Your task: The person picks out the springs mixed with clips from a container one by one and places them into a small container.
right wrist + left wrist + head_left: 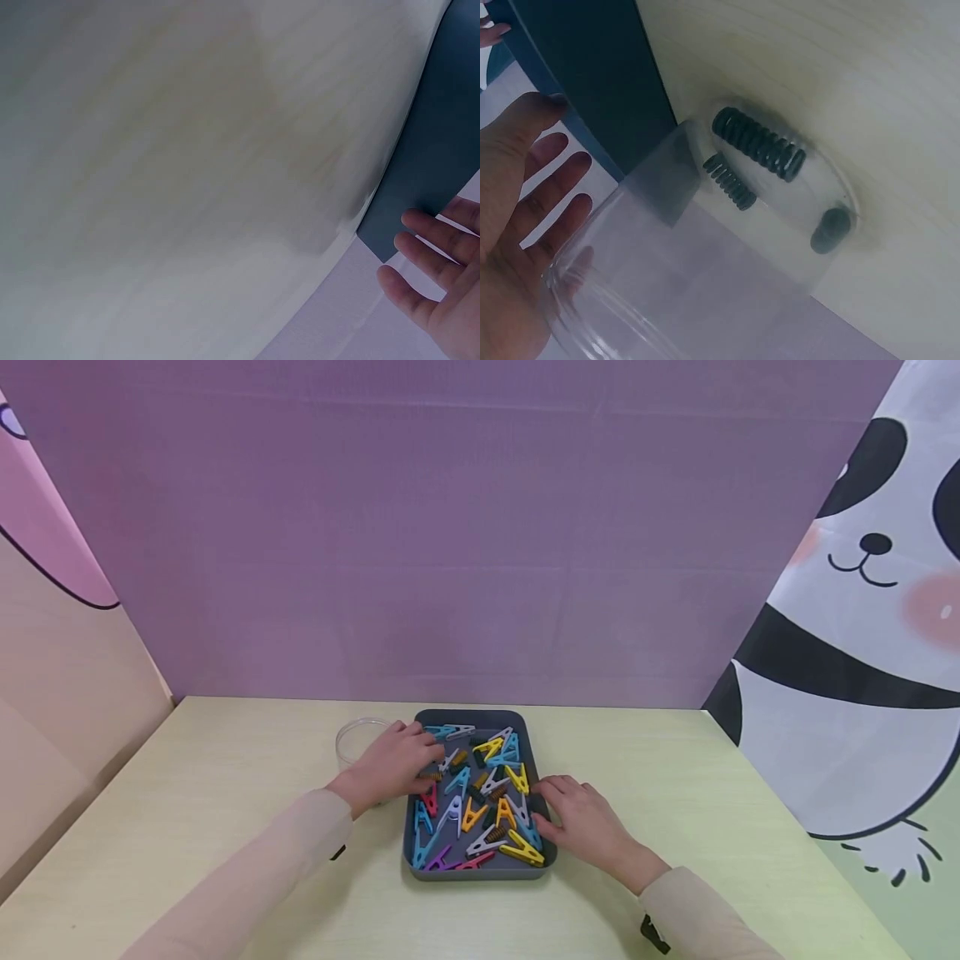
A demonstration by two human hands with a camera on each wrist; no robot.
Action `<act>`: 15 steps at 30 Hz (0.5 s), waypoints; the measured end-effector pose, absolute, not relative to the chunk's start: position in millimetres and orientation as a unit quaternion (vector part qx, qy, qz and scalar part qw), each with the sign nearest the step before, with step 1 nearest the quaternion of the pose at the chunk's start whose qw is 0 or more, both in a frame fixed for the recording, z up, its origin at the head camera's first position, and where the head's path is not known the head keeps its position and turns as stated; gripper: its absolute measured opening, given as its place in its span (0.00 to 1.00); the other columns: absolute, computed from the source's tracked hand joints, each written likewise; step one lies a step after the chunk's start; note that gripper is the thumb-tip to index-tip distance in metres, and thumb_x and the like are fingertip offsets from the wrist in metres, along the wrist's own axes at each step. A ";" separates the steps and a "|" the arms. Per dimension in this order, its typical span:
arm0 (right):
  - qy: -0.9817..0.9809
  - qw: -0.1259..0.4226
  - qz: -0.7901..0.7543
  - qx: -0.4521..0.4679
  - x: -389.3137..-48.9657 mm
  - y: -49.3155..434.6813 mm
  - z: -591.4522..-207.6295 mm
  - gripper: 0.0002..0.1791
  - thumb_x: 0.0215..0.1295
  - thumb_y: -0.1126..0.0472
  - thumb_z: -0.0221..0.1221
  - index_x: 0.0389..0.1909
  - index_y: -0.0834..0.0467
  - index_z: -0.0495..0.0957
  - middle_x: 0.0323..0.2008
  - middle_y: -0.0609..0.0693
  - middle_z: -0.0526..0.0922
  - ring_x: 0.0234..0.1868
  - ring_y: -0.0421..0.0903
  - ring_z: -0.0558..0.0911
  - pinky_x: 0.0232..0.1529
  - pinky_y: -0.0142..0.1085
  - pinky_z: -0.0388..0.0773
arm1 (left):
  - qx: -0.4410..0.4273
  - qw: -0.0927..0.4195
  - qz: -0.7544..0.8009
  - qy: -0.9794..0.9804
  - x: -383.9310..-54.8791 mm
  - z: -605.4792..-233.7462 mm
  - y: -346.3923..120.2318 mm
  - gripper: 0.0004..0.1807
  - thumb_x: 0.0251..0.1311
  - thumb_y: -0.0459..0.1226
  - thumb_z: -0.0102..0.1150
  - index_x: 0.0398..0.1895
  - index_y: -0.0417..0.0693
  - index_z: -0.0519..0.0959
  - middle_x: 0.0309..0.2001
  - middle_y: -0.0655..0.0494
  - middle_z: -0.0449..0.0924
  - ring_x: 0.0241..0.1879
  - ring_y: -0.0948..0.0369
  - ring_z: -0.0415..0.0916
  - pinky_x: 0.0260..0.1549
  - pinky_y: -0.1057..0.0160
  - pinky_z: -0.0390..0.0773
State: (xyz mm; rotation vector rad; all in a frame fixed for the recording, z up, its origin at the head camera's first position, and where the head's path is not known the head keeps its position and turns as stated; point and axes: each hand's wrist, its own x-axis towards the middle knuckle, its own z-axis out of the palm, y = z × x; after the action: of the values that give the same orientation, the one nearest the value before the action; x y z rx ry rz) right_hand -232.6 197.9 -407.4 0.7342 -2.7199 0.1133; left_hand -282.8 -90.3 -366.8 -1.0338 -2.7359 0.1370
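From my feed, one brown metal coil spring (459,758) lies in the dark grey rectangular plastic tray (480,874), just right of the left hand (393,767), the nearer one, its fingers loosely spread. The tray's long axis points away from me; the right hand (588,827), fingers apart, is at its right wall. I count three yellow plastic clips (522,850), two orange plastic clips (505,807), and three dark coil springs (759,144) in one clear plastic jar (705,255).

Head camera facing forward and down, wrist cameras close, all sharing the tray (480,875)
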 end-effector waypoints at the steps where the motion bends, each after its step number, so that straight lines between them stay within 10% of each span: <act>1: -0.953 0.159 0.040 0.257 -232.6 197.7 -407.4 0.19 0.56 0.50 0.59 0.45 0.56 0.76 0.46 0.51 0.79 0.50 0.48 0.76 0.46 0.48 0.75 | -0.352 0.103 0.052 -0.929 -283.6 -367.2 -89.1 0.20 0.49 0.51 0.64 0.47 0.57 0.78 0.45 0.58 0.79 0.44 0.58 0.69 0.47 0.56 0.68; 15: -0.954 0.157 0.039 0.252 -232.5 196.6 -407.1 0.19 0.55 0.50 0.60 0.45 0.56 0.76 0.46 0.51 0.79 0.50 0.48 0.76 0.46 0.48 0.75 | -0.343 0.063 0.122 -0.929 -294.7 -370.2 -76.4 0.23 0.48 0.53 0.64 0.48 0.58 0.77 0.46 0.59 0.80 0.45 0.58 0.71 0.47 0.57 0.69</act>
State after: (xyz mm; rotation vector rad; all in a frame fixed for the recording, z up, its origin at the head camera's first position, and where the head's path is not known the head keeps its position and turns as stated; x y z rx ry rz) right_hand -232.5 196.6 -407.1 0.7215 -2.7311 0.1123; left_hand -294.7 -76.4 -370.2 -1.0370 -2.8072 0.3679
